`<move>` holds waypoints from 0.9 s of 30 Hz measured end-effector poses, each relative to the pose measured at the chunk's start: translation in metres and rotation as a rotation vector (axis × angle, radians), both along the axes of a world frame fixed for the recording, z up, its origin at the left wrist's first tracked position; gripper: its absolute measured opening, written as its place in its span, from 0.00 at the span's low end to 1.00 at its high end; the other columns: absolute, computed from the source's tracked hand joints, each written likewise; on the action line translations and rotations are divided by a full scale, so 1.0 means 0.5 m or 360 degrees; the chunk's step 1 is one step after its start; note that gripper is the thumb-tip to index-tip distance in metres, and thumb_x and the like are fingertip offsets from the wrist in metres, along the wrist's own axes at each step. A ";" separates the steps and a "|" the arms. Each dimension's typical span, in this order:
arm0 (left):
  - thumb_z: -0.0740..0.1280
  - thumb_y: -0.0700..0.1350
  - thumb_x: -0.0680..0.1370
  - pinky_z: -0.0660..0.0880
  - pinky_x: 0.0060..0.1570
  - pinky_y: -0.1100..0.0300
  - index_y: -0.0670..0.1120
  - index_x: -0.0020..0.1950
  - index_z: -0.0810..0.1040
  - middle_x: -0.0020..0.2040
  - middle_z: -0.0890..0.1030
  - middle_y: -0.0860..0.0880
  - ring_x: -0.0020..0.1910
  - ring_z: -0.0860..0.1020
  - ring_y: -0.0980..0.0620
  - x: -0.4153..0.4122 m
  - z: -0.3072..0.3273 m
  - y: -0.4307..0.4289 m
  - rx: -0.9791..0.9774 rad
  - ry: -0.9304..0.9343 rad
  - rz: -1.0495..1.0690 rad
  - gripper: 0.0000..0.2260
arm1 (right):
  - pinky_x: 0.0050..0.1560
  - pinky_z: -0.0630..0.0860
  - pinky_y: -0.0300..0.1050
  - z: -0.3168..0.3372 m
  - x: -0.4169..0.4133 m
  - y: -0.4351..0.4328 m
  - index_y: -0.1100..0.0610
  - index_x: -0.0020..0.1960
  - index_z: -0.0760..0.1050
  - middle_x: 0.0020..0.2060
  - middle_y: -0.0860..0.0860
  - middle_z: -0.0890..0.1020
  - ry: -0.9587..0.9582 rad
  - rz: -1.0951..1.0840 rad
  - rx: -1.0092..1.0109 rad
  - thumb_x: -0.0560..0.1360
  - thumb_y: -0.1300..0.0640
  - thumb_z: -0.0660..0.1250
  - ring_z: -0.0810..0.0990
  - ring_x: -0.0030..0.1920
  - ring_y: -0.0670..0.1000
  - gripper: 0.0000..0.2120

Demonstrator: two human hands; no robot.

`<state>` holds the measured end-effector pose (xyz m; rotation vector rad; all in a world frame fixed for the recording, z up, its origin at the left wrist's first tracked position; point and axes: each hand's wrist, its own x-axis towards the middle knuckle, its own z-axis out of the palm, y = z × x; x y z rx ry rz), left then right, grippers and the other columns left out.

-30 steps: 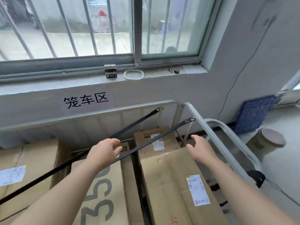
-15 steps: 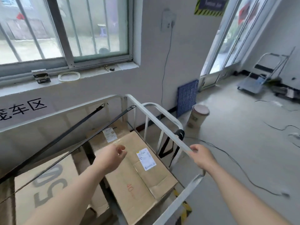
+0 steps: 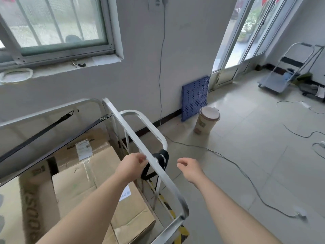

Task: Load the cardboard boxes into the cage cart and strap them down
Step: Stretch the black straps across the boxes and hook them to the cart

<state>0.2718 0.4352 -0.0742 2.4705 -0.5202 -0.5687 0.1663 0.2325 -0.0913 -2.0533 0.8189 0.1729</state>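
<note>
looking down over the right side of the cage cart (image 3: 131, 136). the thing for the next move is, i think, the bundled black strap (image 3: 163, 160), which hangs looped over the cart's white top rail, on its outer side. it lies just between the two hands. the left hand (image 3: 131, 167) is on the inner side of the rail, above the boxes, with its fingertips at the rail and almost at the strap. the right hand (image 3: 190, 169) is in the air on the outer side, above the floor, a little apart from the strap. so the left hand is nearer. the rail runs from far left to near right, and the strap hangs down across it.

the left hand has the fingers curled toward the rail. i cannot tell if it grips the rail or only touches it. the right hand is loosely curled and holds nothing.

the cardboard boxes (image 3: 98, 178) sit inside the cart, close side by side, brown, with white labels and clear tape. two long straps (image 3: 44, 131) are stretched diagonally above them. by my judgement the loading is done and the strapping only partly. the bundle looks soft and must be unwound first.
</note>
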 end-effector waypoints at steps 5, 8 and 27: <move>0.63 0.54 0.80 0.76 0.52 0.58 0.52 0.66 0.77 0.56 0.79 0.51 0.51 0.77 0.51 0.042 -0.042 -0.104 0.0122 0.0001 -0.0017 0.15 | 0.64 0.70 0.43 -0.055 0.081 -0.046 0.58 0.67 0.75 0.64 0.51 0.78 0.0121 0.0173 0.0141 0.80 0.58 0.63 0.75 0.64 0.50 0.17; 0.63 0.56 0.79 0.75 0.57 0.54 0.56 0.66 0.76 0.58 0.75 0.50 0.57 0.74 0.49 0.068 -0.073 -0.139 0.0287 -0.0006 -0.0091 0.16 | 0.67 0.68 0.45 -0.088 0.121 -0.056 0.57 0.71 0.70 0.68 0.52 0.75 0.0142 0.0248 0.0236 0.79 0.57 0.64 0.73 0.67 0.51 0.21; 0.68 0.49 0.78 0.77 0.51 0.55 0.50 0.52 0.80 0.49 0.76 0.53 0.48 0.76 0.52 0.084 -0.094 -0.167 -0.0038 0.0005 0.0271 0.06 | 0.51 0.76 0.47 -0.089 0.117 -0.165 0.52 0.48 0.77 0.44 0.49 0.82 -0.0173 0.0074 0.0323 0.76 0.58 0.67 0.80 0.48 0.51 0.02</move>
